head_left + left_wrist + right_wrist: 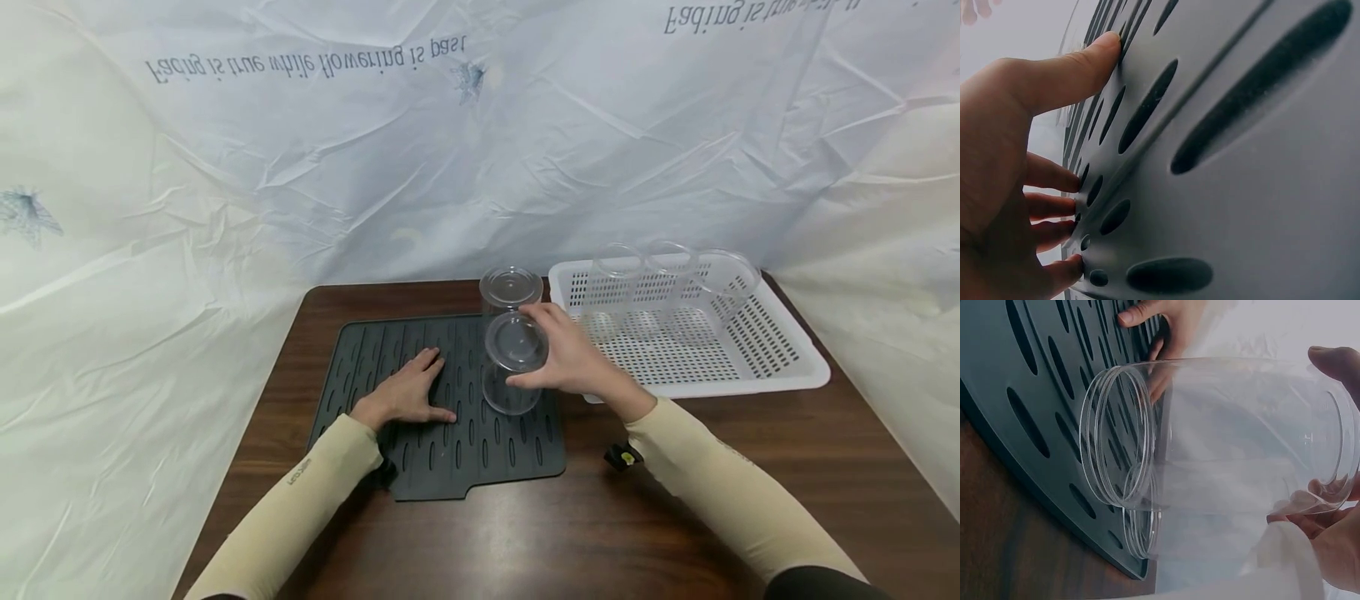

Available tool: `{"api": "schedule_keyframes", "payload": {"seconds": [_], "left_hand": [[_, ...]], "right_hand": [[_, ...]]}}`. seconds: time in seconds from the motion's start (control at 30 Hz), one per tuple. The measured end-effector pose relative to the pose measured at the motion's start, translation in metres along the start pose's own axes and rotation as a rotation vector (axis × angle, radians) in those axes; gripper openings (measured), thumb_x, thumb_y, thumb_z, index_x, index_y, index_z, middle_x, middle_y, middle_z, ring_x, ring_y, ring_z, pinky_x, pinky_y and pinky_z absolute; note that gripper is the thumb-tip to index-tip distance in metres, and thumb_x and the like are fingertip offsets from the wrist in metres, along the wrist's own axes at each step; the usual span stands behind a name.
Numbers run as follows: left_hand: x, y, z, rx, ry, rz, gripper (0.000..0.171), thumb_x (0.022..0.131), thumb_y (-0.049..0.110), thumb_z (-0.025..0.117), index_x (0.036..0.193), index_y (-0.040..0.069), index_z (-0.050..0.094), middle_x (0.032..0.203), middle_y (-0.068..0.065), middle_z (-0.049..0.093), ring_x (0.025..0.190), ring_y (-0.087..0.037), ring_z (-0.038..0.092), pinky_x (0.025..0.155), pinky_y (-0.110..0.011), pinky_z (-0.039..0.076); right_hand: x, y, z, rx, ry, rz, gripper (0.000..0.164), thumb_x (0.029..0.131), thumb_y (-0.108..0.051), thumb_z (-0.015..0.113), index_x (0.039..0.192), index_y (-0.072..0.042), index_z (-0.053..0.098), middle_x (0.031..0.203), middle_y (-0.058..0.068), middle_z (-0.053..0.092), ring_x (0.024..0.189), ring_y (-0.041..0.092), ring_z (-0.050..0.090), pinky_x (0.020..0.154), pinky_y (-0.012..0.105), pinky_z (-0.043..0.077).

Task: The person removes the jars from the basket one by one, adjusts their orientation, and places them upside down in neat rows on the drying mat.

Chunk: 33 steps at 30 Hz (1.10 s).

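My right hand (567,353) grips a clear plastic jar (512,392) around its base, which faces up. In the right wrist view the jar's threaded mouth points at the dark grey ribbed mat (498,468), close over its right part. Just behind it stands a second clear jar (510,285), also bottom up, at the mat's far right corner. My left hand (403,393) rests on the middle of the mat with fingers spread. In the left wrist view its thumb (1079,75) and fingertips touch the slotted surface.
A white perforated basket (806,371) stands to the right of the mat, with three clear jars (726,275) upright in it, mouths up. The brown wooden table (525,542) carries everything. Pale plastic sheeting (420,183) hangs behind and at both sides.
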<state>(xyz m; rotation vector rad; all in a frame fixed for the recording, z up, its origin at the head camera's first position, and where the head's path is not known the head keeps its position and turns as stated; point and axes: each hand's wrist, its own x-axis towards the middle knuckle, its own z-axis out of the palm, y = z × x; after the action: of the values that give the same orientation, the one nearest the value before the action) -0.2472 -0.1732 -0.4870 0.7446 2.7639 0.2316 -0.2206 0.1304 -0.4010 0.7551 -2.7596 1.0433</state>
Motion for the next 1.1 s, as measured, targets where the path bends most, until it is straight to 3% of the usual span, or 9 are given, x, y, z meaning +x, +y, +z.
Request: {"api": "schedule_keyframes", "payload": {"seconds": [0.4,0.77,1.1], "left_hand": [[0.0001,0.0014,0.0009,0.016,-0.008,0.003,0.110,0.077,0.070,0.066,0.155,0.005,0.024,0.163,-0.014,0.013,0.151,-0.031,0.011,0.119,-0.049,0.023],[0.0013,-0.0002,0.0016,0.011,-0.004,0.006,0.109,0.078,0.070,0.066,0.155,0.004,0.024,0.163,-0.015,0.012,0.151,-0.031,0.011,0.120,-0.048,0.021],[0.0001,-0.0016,0.0016,-0.009,-0.002,0.015,0.110,0.078,0.069,0.067,0.155,0.004,0.023,0.163,-0.016,0.012,0.151,-0.032,0.010,0.120,-0.049,0.020]], "right_hand": [[-0.0006,-0.0006,0.0058,-0.002,-0.005,0.002,0.106,0.063,-0.048,0.087,0.147,-0.004,0.040,0.137,0.018,0.042,0.117,0.032,0.048,0.091,0.053,0.049],[0.0024,-0.0027,0.0068,0.013,-0.056,0.039,0.107,0.068,-0.050,0.085,0.153,-0.011,0.031,0.143,0.018,0.036,0.123,0.033,0.045,0.093,0.054,0.047],[0.0043,-0.0032,0.0041,0.029,-0.027,0.027,0.112,0.062,-0.052,0.088,0.153,-0.018,0.032,0.138,0.017,0.041,0.122,0.033,0.046,0.094,0.057,0.045]]}}
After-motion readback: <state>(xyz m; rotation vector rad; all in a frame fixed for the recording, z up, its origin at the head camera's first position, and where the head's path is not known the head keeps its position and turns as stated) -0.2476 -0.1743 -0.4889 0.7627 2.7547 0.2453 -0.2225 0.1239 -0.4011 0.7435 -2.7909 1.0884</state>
